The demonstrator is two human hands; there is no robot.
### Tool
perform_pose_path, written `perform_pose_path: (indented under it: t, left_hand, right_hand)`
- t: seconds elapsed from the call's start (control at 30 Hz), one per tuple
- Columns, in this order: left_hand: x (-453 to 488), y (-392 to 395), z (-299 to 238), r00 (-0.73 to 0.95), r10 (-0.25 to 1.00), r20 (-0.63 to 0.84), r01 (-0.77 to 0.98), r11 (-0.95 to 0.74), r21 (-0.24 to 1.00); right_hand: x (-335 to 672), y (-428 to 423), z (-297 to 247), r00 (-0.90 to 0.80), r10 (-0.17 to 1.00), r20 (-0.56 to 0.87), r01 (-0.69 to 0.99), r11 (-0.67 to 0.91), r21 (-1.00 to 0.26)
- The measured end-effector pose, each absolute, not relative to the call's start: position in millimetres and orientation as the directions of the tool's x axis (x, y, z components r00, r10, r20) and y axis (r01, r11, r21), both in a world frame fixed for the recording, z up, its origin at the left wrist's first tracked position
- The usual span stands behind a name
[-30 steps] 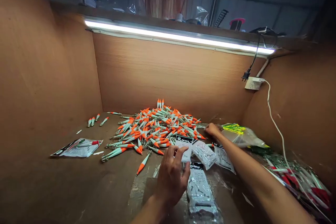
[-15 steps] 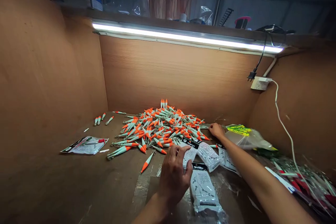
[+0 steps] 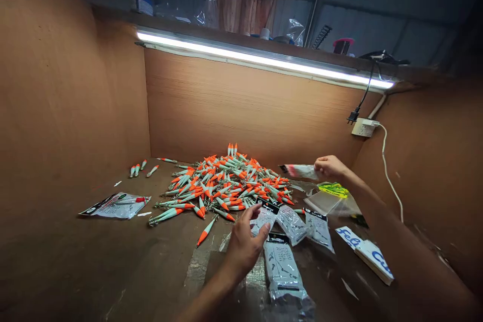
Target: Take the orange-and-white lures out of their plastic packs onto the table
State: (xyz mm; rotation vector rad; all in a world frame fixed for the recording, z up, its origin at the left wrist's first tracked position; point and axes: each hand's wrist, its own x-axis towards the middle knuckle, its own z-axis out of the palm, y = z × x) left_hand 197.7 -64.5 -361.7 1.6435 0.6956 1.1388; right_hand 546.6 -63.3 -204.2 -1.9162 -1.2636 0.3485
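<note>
My left hand (image 3: 247, 239) hovers with its fingers apart and thumb spread, holding nothing, beside a stack of clear plastic packets (image 3: 285, 266) with black headers and printed white backs. My right hand (image 3: 331, 167) is raised behind, pinching one end of a blurred plastic packet (image 3: 301, 171) with a dark far end and something reddish inside. To the left of it spreads a big pile of orange-and-white squid jigs (image 3: 226, 181) with metal hooks. A single jig (image 3: 206, 231) lies apart, close to my left hand.
Another packet (image 3: 116, 205) lies on the left with a red-tipped jig on it. On the right are a clear bag with yellow print (image 3: 334, 196) and white cards with blue lettering (image 3: 372, 256). A white cable (image 3: 387, 161) hangs from the wall socket (image 3: 364, 127).
My right hand has risen from the table and moved right, now with a packet in it. My left hand stays near the packets, its fingers lifted a little more. The view has shifted slightly.
</note>
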Motion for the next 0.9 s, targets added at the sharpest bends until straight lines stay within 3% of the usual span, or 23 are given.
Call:
perform_pose_path:
  t: [0.03, 0.1, 0.17, 0.23, 0.3, 0.37, 0.43, 0.5, 0.7, 0.8, 0.9]
  left_hand:
    - [199.5, -59.2, -364.2, 0.396, 0.879, 0.266, -0.152, -0.223, 0.963]
    - [200.0, -49.9, -364.7, 0.400, 0.908, 0.123, -0.338, 0.022, 0.941]
    - [195.7, -43.3, -359.4, 0.400, 0.914, 0.074, -0.488, 0.144, 0.861]
    - [188.5, -38.8, -351.6, 0.377, 0.920, 0.107, -0.563, 0.136, 0.815]
    - [181.8, -35.5, -345.3, 0.324, 0.932, 0.159, -0.600, 0.072, 0.797]
    - [178.2, -32.9, -342.7, 0.277, 0.941, 0.193, -0.620, 0.022, 0.784]
    - [178.0, -31.4, -343.6, 0.262, 0.942, 0.210, -0.619, -0.003, 0.785]
    - [179.7, -31.2, -346.0, 0.268, 0.938, 0.218, -0.579, -0.024, 0.815]
    - [180.1, -35.3, -347.1, 0.244, 0.937, 0.251, -0.463, -0.115, 0.879]
    - [179.3, -37.3, -344.6, 0.285, 0.943, 0.172, -0.499, -0.007, 0.866]
    - [180.1, -36.4, -344.2, 0.381, 0.925, -0.006, -0.531, 0.224, 0.818]
  right_hand:
    - [527.6, -68.9, -210.0, 0.418, 0.898, 0.141, 0.476, -0.084, -0.876]
    - [485.2, -77.1, -231.3, 0.301, 0.953, 0.011, 0.098, -0.019, -0.995]
    - [443.7, -81.6, -259.2, 0.171, 0.975, -0.140, -0.157, -0.114, -0.981]
    - [410.5, -83.0, -285.4, 0.047, 0.973, -0.226, -0.226, -0.210, -0.951]
    - [389.7, -82.3, -303.1, 0.015, 0.978, -0.206, -0.109, -0.204, -0.973]
    - [380.6, -81.4, -310.0, 0.060, 0.998, -0.033, 0.135, -0.041, -0.990]
    - [379.0, -82.1, -308.8, 0.033, 0.983, 0.180, 0.370, 0.155, -0.916]
    - [379.9, -84.6, -304.9, -0.025, 0.951, 0.307, 0.496, 0.278, -0.823]
    - [377.4, -94.3, -300.1, -0.039, 0.884, 0.466, 0.687, 0.362, -0.630]
    - [372.2, -100.5, -295.7, -0.101, 0.831, 0.547, 0.696, 0.452, -0.558]
    - [365.3, -108.5, -290.2, -0.181, 0.700, 0.691, 0.722, 0.571, -0.389]
